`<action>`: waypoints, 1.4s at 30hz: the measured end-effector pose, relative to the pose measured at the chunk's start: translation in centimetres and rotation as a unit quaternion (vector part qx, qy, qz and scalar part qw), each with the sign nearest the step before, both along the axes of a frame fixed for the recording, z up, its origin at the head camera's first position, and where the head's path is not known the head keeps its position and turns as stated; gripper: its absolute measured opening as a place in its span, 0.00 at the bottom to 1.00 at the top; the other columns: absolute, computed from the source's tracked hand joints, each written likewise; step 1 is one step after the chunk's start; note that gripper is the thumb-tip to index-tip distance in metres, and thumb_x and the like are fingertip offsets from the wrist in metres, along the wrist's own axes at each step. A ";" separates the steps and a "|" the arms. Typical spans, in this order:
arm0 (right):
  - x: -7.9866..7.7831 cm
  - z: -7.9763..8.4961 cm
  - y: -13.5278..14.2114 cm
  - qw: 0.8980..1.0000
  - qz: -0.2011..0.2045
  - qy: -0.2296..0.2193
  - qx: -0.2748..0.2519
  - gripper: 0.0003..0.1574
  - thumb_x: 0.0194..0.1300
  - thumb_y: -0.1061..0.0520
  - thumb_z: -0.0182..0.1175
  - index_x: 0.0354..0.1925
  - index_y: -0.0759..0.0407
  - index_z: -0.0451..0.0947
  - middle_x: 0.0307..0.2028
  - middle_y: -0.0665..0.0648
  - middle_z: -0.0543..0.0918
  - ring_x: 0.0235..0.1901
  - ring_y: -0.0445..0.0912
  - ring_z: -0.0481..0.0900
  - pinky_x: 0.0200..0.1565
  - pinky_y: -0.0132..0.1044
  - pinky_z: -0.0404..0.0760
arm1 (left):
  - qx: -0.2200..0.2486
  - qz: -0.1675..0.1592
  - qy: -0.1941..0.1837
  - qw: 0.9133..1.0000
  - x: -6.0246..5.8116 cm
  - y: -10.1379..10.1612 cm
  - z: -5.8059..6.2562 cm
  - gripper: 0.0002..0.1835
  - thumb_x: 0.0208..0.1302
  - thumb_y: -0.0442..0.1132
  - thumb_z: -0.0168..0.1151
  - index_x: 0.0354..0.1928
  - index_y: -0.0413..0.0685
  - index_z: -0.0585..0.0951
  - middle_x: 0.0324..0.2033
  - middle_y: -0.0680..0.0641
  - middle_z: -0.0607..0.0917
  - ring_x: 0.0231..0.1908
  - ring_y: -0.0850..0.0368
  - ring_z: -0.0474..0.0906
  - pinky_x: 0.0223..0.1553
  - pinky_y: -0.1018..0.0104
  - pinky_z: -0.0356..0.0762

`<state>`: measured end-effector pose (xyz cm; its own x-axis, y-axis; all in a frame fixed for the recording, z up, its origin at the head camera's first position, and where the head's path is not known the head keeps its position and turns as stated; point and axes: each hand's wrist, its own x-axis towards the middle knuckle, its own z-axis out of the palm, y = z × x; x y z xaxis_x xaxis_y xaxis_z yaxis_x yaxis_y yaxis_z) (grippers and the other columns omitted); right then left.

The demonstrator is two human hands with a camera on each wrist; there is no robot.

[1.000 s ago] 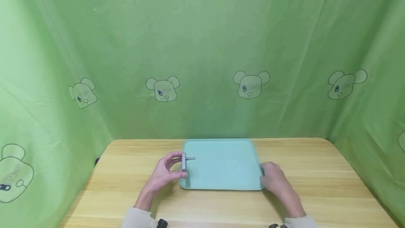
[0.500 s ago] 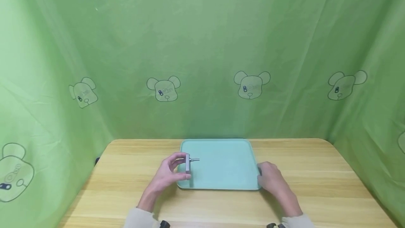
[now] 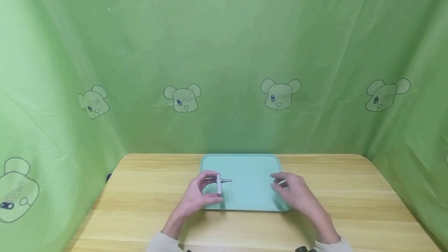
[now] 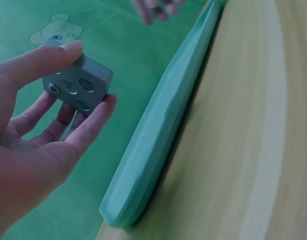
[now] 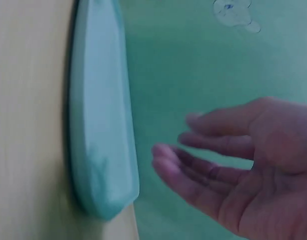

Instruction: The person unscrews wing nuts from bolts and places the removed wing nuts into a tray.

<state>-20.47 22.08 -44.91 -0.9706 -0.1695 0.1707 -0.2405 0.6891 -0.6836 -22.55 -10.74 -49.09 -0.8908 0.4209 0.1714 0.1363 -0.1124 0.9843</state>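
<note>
A grey block (image 3: 219, 185) is pinched by the left hand (image 3: 196, 196), above the tray (image 3: 250, 195); nothing is held by the loosely spread right hand (image 3: 295, 192). Probably stiff and dense, it is best gripped edgewise, clear of its pin (image 3: 227, 181).

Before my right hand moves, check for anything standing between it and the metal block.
Nothing visible does. Between the right hand and the metal block gripped by the left hand, the head view shows only open space above the tray; the block's thin metal pin points toward the right hand.
</note>
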 end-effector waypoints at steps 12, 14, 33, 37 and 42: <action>-0.1 0.7 -5.1 0.957 0.089 -0.098 -0.256 0.22 0.71 0.57 0.65 0.54 0.74 0.79 0.46 0.72 0.86 0.45 0.62 0.87 0.47 0.43 0.92 | -0.008 -0.006 0.011 1.000 0.8 1.1 0.0 0.39 0.45 0.23 0.78 0.63 0.40 0.77 0.62 0.35 0.79 0.64 0.35 0.72 0.57 0.54 0.86; -0.2 0.4 -5.8 0.952 0.092 -0.106 -0.271 0.22 0.71 0.57 0.65 0.54 0.73 0.80 0.46 0.71 0.86 0.45 0.63 0.87 0.47 0.45 0.91 | -0.018 -0.001 0.021 1.000 0.8 1.3 -0.1 0.38 0.45 0.24 0.80 0.62 0.43 0.78 0.61 0.38 0.80 0.64 0.38 0.74 0.60 0.50 0.83; 0.4 -1.4 -7.4 0.929 0.080 -0.162 -0.324 0.27 0.71 0.53 0.65 0.53 0.78 0.78 0.42 0.71 0.86 0.43 0.60 0.88 0.48 0.43 0.91 | -0.020 -0.039 0.020 0.999 1.1 2.9 -0.8 0.39 0.46 0.19 0.74 0.65 0.34 0.73 0.63 0.38 0.77 0.66 0.37 0.72 0.54 0.55 0.87; 0.5 -1.5 -7.4 0.928 0.078 -0.163 -0.327 0.26 0.71 0.55 0.66 0.53 0.77 0.79 0.42 0.71 0.86 0.42 0.59 0.88 0.48 0.42 0.91 | -0.009 -0.038 0.013 0.999 1.3 3.1 -0.9 0.39 0.46 0.18 0.74 0.64 0.37 0.74 0.63 0.34 0.76 0.65 0.32 0.72 0.54 0.55 0.87; 0.4 -1.7 -7.2 0.919 0.070 -0.177 -0.346 0.24 0.71 0.57 0.66 0.52 0.78 0.79 0.40 0.69 0.87 0.39 0.54 0.88 0.47 0.42 0.91 | 0.003 -0.040 0.003 0.999 1.6 3.4 -0.9 0.39 0.46 0.17 0.73 0.63 0.40 0.74 0.65 0.28 0.73 0.61 0.28 0.74 0.54 0.55 0.87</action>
